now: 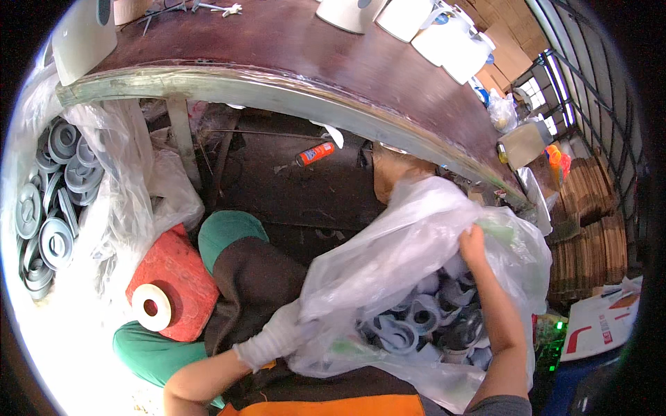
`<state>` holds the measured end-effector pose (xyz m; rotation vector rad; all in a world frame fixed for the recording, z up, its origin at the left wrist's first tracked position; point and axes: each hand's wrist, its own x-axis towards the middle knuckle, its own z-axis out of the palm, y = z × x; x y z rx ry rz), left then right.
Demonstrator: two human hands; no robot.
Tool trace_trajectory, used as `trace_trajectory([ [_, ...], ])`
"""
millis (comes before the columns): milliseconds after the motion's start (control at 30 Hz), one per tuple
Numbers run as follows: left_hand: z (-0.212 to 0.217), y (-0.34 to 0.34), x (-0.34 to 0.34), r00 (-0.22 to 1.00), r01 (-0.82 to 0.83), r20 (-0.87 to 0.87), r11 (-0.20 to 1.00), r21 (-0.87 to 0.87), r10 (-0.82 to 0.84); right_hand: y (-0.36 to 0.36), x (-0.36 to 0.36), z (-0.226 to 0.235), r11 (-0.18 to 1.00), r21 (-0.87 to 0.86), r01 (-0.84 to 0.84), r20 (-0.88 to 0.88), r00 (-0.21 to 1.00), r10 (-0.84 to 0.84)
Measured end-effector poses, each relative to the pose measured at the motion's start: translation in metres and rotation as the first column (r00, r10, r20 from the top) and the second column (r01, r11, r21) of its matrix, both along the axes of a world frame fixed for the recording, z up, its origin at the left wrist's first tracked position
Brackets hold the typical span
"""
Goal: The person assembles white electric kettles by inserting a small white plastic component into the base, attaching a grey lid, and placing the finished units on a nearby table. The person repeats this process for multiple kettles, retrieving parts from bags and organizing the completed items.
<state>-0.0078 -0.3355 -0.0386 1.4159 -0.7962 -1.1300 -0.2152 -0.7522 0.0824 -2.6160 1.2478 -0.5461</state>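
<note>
A large clear plastic bag (374, 253) lies across my lap with its mouth open. Inside it are several grey molded plastic parts (423, 315), some of them ring-shaped. My left hand (274, 340), in a white glove, grips the bag's near left edge, its fingertips partly lost in the folds. At the far right my bare right hand (472, 244) is closed on the bag's rim and holds it up. The right forearm crosses over the bag's right side.
Left stands another clear bag (125, 180) with grey round lids (57, 239). A white ring (166, 308) lies on a red pad (184, 274). Ahead is a brown table (277, 41) bearing white containers (399, 17). Beneath it lies an orange can (316, 154). Cardboard stacks (590, 256) stand right.
</note>
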Motion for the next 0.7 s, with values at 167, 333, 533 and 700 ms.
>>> trace_trajectory([
  [167,-0.021,0.051,-0.034,0.769,-0.348,-0.521,0.926,0.146,0.371,0.074,0.098,-0.003,0.95,0.169,-0.262,-0.008,0.964,0.267],
  [333,0.009,0.027,0.019,0.972,-0.228,0.004,0.948,0.22,0.233,0.001,0.162,-0.042,0.982,0.187,0.035,-0.314,0.949,0.026],
  [533,0.061,-0.109,0.068,0.903,-0.178,0.43,0.913,0.366,0.004,-0.116,0.171,-0.058,0.985,0.086,0.149,-0.413,0.905,-0.101],
  [700,-0.053,-0.149,0.08,0.896,-0.268,0.434,0.896,0.354,0.097,0.043,0.156,0.033,0.899,-0.218,-0.379,-0.517,0.827,0.223],
])
